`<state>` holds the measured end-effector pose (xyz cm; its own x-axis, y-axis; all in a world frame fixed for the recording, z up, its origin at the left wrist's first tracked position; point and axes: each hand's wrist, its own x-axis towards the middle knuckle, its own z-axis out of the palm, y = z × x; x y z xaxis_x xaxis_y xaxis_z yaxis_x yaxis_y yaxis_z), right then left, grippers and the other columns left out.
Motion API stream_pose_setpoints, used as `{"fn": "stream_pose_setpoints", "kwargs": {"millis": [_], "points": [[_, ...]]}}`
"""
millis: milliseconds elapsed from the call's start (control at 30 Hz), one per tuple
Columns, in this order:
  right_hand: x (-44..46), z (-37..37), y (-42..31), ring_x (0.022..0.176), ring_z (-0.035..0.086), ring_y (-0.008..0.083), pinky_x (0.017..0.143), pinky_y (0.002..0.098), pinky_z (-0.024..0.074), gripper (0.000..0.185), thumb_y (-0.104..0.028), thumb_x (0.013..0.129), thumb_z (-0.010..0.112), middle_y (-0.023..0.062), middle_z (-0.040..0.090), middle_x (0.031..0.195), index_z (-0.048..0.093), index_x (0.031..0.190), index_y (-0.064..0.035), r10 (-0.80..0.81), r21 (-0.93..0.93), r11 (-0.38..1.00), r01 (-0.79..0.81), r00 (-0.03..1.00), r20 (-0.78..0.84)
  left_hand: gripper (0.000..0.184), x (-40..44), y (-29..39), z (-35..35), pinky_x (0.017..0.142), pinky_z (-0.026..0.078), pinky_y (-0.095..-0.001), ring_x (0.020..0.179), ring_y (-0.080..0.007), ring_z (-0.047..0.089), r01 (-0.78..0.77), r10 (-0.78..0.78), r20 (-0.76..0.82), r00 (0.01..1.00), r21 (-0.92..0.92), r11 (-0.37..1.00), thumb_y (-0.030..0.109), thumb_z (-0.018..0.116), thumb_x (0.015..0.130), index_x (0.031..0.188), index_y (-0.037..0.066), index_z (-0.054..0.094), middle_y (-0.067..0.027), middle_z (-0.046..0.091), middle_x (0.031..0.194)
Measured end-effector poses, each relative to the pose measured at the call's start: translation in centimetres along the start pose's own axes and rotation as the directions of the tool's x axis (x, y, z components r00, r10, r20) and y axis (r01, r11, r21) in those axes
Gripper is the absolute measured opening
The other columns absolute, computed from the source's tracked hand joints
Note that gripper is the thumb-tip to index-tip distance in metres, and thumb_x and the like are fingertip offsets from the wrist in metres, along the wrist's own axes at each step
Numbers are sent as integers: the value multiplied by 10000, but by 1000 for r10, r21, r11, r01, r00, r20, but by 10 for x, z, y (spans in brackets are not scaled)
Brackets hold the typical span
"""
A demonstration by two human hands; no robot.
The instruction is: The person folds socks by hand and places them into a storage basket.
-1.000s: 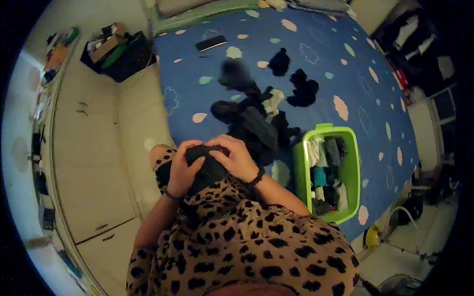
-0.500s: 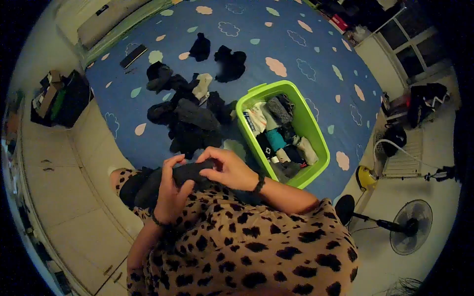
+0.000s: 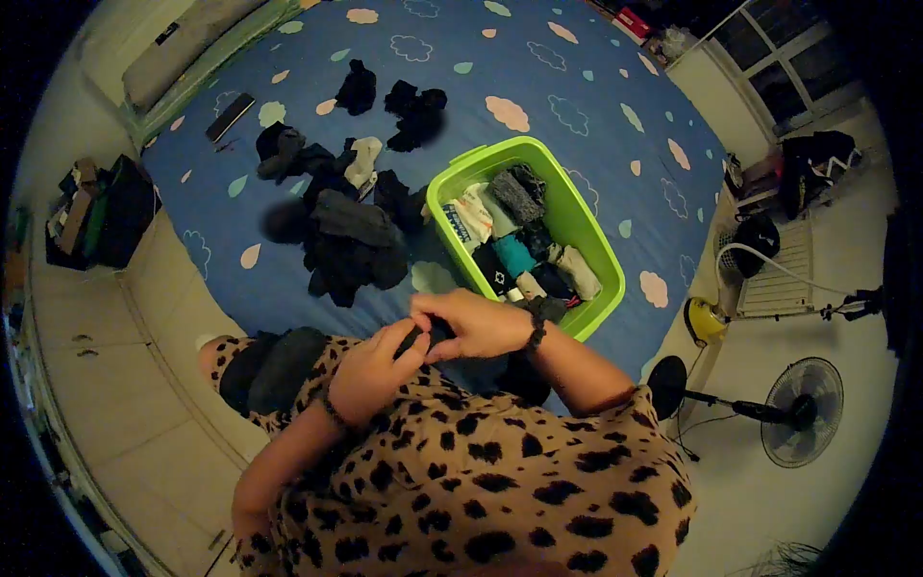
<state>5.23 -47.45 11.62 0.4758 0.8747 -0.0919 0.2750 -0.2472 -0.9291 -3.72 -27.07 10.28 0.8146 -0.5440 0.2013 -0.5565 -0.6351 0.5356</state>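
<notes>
- Dark cloth point(image 3: 440, 333) sits between the two hands, low in the view and toward 6 o'clock; only a small piece shows, the rest being covered by fingers.
- Left hand point(image 3: 377, 371) has its fingers curled in and pinches the cloth from the 8 o'clock side.
- Right hand point(image 3: 471, 323) meets it from the 2 o'clock side, thumb and fingers pinching the same cloth.
- Half a second ago the hands stood farther apart, with a longer stretch of the cloth visible between them and the left fingers more spread; now the fingertips have come together, and the hands have moved toward 3 o'clock, nearer the green bin.
- Green bin point(image 3: 588, 246) stands at about 1 o'clock from the hands, on the bed point(image 3: 461, 108). Its small rolled garments, among them a teal roll point(image 3: 514, 253), look unchanged.
- Dark pile point(image 3: 354, 223) lies at 11 o'clock from the hands, arranged as before, with a pale cloth point(image 3: 363, 165) at its 12 o'clock edge.
- More dark fabric point(image 3: 286, 370) rests across the lap at 8 o'clock from the hands, less covered by the left hand than before.
- Standing fan point(image 3: 804, 412) is well apart, between 3 and 4 o'clock.
</notes>
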Motion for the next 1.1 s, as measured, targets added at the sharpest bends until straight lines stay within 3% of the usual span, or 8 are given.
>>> {"fn": "stream_pose_setpoints", "kwargs": {"millis": [133, 267, 433, 500, 633, 767, 867, 1100], "points": [[-18, -41, 19, 753, 503, 188, 694, 343, 440, 313, -117, 732, 707, 39, 496, 781, 436, 874, -52, -67, -103, 994, 42, 964, -259, 417, 11, 0, -3, 894, 481, -405, 1078, -333, 558, 60, -64, -107, 992, -40, 997, 82, 667, 770, 1175, 60, 575, -179, 506, 1240], [-63, -109, 45, 659, 425, 50, 551, 214, 357, 367, -88, 743, 736, -50, 405, 714, 371, 772, -114, 344, 53, 925, -376, 772, -535, 407, -4, -29, -15, 943, 458, -398, 1113, -352, 547, 165, -171, -160, 972, -49, 985, 42, 670, 781, 1174, 32, 564, -188, 460, 1310], [-101, -98, 112, 654, 427, 65, 553, 251, 377, 342, -81, 732, 734, -47, 433, 709, 396, 766, -110, 462, 17, 860, -509, 765, -448, 362, -38, -80, -12, 912, 470, -404, 1093, -357, 548, 325, -323, -179, 929, -22, 946, 32, 657, 788, 1140, 35, 571, -167, 486, 1279], [-110, -87, 128, 641, 451, 140, 571, 318, 394, 384, -218, 669, 772, 15, 469, 648, 413, 728, -97, 518, 46, 822, -568, 711, -476, 338, -53, -100, -4, 888, 482, -403, 1071, -352, 554, 381, -382, -200, 902, -47, 924, 37, 665, 785, 1113, 37, 587, -158, 501, 1260], [-97, -81, 82, 643, 487, 161, 590, 330, 412, 369, -242, 661, 774, 34, 489, 644, 445, 733, -91, 585, -124, 721, -682, 694, -420, 249, -73, -126, 8, 868, 486, -413, 1050, -384, 555, 413, -405, -230, 885, -18, 911, 35, 637, 812, 1050, 11, 568, -171, 524, 1202], [-95, -75, 124, 641, 488, 163, 599, 333, 420, 367, -258, 672, 770, 27, 487, 656, 451, 752, -95, 526, -174, 736, -654, 715, -461, 227, -75, -131, 9, 833, 483, -410, 1014, -381, 556, 460, -473, -196, 859, -110, 881, 43, 629, 816, 1030, 6, 563, -161, 549, 1128], [-63, -68, 108, 660, 478, 161, 608, 335, 423, 391, -272, 679, 772, 24, 491, 680, 438, 775, -92, 580, 113, 767, -632, 606, -544, 204, -75, -132, 14, 815, 480, -407, 982, -380, 557, 459, -465, -187, 865, -79, 885, 47, 627, 816, 1006, 6, 566, -153, 564, 1081], [-25, -56, 149, 656, 482, 206, 616, 354, 426, 402, -261, 665, 783, 75, 494, 674, 435, 751, -77, 421, 54, 842, -536, 593, -686, 194, -81, -136, 14, 786, 482, -403, 928, -375, 576, 490, -496, -186, 848, -80, 868, 69, 631, 822, 998, 6, 576, -160, 589, 1002]]}}
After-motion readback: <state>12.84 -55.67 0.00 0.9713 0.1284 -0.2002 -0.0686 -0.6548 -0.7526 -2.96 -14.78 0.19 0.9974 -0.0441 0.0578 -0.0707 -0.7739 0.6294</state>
